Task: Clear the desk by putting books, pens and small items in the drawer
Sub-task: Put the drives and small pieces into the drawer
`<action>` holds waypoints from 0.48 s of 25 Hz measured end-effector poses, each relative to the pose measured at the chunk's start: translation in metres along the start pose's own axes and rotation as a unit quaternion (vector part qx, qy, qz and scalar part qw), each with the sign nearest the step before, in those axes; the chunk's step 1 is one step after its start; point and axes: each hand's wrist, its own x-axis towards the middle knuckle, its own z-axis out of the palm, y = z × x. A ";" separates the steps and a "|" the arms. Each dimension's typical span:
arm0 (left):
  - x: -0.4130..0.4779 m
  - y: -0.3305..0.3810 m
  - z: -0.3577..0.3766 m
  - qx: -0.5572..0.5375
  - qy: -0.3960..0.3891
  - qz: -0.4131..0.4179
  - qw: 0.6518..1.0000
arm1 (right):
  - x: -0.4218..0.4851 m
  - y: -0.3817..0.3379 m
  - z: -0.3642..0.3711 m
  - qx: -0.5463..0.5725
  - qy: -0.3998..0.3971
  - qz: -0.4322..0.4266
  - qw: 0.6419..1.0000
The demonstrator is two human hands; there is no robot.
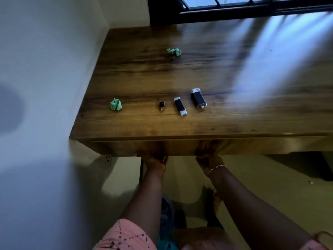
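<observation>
On the wooden desk point(180, 73) lie a small black adapter point(162, 106), a slim black USB stick point(180, 106) and a larger black USB stick point(199, 98), side by side near the front. Two crumpled green paper balls rest on the top: one at the front left point(116, 104), one further back point(174, 51). My left hand point(155, 159) and my right hand point(209, 158) both grip the lower edge of the shut drawer front point(180, 147), with the fingers curled under it and hidden.
A white wall point(45, 69) runs along the desk's left side, with a power socket point(107, 159) low on it. A dark window frame point(234, 9) stands behind the desk. Below the desk are the floor, my feet and a dark desk leg point(141, 170).
</observation>
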 end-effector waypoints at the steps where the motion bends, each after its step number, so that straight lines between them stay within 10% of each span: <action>1: 0.001 -0.002 -0.002 -0.005 0.005 0.001 1.000 | 0.001 0.002 -0.003 0.002 0.003 0.001 1.000; 12: -0.028 -0.025 -0.058 -0.045 0.020 0.003 0.999 | 0.013 0.022 -0.085 0.163 -0.013 -0.018 0.986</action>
